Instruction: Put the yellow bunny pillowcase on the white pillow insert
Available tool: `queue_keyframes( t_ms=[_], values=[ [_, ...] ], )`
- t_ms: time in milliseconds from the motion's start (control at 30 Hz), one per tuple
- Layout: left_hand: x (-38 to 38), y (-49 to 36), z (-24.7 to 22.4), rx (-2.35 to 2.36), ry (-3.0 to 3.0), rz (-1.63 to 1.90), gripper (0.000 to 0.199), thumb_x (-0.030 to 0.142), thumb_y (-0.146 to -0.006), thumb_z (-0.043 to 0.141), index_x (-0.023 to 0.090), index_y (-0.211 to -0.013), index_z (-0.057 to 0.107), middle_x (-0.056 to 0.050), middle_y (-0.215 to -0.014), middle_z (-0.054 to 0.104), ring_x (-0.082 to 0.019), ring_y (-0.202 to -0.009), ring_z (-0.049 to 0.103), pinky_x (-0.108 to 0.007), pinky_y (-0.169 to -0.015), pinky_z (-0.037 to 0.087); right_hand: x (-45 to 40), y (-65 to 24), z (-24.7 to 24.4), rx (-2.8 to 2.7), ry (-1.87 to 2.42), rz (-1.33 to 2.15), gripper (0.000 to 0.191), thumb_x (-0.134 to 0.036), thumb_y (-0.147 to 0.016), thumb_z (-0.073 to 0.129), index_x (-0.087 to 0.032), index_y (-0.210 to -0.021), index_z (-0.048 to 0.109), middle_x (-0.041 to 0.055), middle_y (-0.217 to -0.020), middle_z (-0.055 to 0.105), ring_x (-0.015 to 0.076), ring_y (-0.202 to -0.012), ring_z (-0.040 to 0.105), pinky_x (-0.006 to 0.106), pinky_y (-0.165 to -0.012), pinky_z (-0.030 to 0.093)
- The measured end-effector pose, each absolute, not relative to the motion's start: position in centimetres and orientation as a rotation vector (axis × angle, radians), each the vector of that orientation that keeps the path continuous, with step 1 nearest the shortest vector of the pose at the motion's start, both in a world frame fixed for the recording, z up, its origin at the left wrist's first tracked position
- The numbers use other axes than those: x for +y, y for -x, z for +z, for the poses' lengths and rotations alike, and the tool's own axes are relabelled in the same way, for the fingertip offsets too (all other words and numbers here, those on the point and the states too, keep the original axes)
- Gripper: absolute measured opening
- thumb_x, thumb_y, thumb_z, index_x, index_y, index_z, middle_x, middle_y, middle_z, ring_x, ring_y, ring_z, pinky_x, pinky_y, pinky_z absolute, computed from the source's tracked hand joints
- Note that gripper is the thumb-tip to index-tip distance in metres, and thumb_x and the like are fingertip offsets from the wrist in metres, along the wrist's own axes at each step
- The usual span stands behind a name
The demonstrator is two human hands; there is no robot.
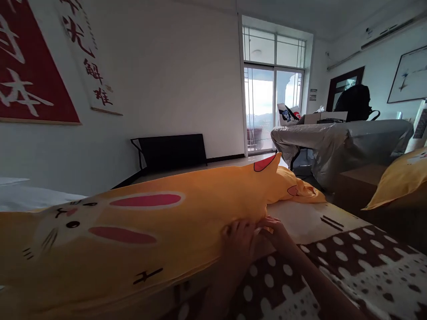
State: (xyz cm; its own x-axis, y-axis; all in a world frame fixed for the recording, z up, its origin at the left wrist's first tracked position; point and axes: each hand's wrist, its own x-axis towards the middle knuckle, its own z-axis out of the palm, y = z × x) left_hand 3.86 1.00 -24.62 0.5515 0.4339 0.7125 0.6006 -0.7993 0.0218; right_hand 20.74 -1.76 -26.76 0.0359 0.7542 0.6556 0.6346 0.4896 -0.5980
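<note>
A long, plump yellow pillowcase (200, 195) with a printed rabbit lies across the bed, filled out as if over a pillow. Its right end narrows to a pointed corner with a red patch. Beyond that corner lies a bunched piece of yellow cloth (305, 191). My left hand (239, 235) has its fingers curled on the near edge of the pillowcase. Close beside it, my right hand (272, 227) pinches the same edge near the corner. Some fingertips of both hands are hidden in the folds.
Under the pillowcase spreads a brown and cream spotted blanket (360, 249). At right, another yellow pillow (402, 178) rests by a cardboard box (353, 186). A plastic-covered table (343, 138) holds a black backpack (353, 103). A black folded panel (171, 151) leans against the wall.
</note>
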Motion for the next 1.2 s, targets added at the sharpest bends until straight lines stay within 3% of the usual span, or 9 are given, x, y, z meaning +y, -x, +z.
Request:
queue_keyframes(
  t_ms=[200, 333, 600, 900, 1200],
  values=[
    [1.5, -3.5, -24.6, -0.784, 2.58, -1.04, 0.008, 0.023, -0.085, 0.052, 0.023, -0.089, 0.058, -0.001, -0.107, 0.061, -0.019, -0.099, 0.048, -0.04, -0.081, 0.025, -1.4, -20.8, -26.4, -1.656, 1.21, 0.217, 0.022, -0.023, -0.086, 0.049, -0.021, -0.09, 0.071, 0.0055, -0.088, 0.071, 0.0196, -0.086, 0.061, 0.032, -0.079, 0.045],
    [1.4, -3.1, -24.0, -0.828, 2.686, -1.051, 0.015, 0.022, -0.089, 0.043, 0.022, -0.094, 0.057, -0.003, -0.11, 0.06, -0.02, -0.103, 0.047, -0.04, -0.084, 0.024, -2.0, -20.8, -25.8, -1.715, 1.248, 0.247, 0.024, -0.016, -0.083, 0.049, -0.023, -0.089, 0.071, 0.004, -0.088, 0.071, 0.019, -0.087, 0.062, 0.032, -0.08, 0.045],
    [2.2, -3.4, -25.2, -0.836, 2.581, -1.136, 0.02, 0.013, -0.082, 0.049, 0.024, -0.096, 0.058, 0.001, -0.104, 0.063, -0.018, -0.098, 0.051, -0.038, -0.08, 0.025, -1.9, -21.3, -26.3, -1.774, 1.285, 0.225, 0.026, -0.014, -0.083, 0.05, -0.025, -0.09, 0.072, 0.0031, -0.091, 0.071, 0.0188, -0.092, 0.062, 0.034, -0.086, 0.041],
    [1.2, -2.9, -23.4, -0.886, 2.815, -0.894, 0.011, 0.023, -0.085, 0.054, 0.025, -0.082, 0.064, 0.001, -0.118, 0.059, -0.022, -0.111, 0.046, -0.044, -0.086, 0.026, -2.2, -21.4, -25.9, -1.845, 1.297, 0.23, 0.027, -0.01, -0.083, 0.047, -0.023, -0.08, 0.07, 0.0008, -0.084, 0.07, 0.0162, -0.086, 0.06, 0.03, -0.081, 0.038],
    [0.9, -2.5, -23.7, -0.866, 2.78, -0.826, 0.01, 0.02, -0.083, 0.054, 0.022, -0.09, 0.06, -0.001, -0.124, 0.055, -0.022, -0.115, 0.043, -0.045, -0.088, 0.028, -2.2, -21.1, -26.0, -1.851, 1.314, 0.172, 0.025, -0.015, -0.088, 0.047, -0.025, -0.087, 0.07, 0.0016, -0.088, 0.07, 0.017, -0.091, 0.06, 0.032, -0.084, 0.033]
  ],
)
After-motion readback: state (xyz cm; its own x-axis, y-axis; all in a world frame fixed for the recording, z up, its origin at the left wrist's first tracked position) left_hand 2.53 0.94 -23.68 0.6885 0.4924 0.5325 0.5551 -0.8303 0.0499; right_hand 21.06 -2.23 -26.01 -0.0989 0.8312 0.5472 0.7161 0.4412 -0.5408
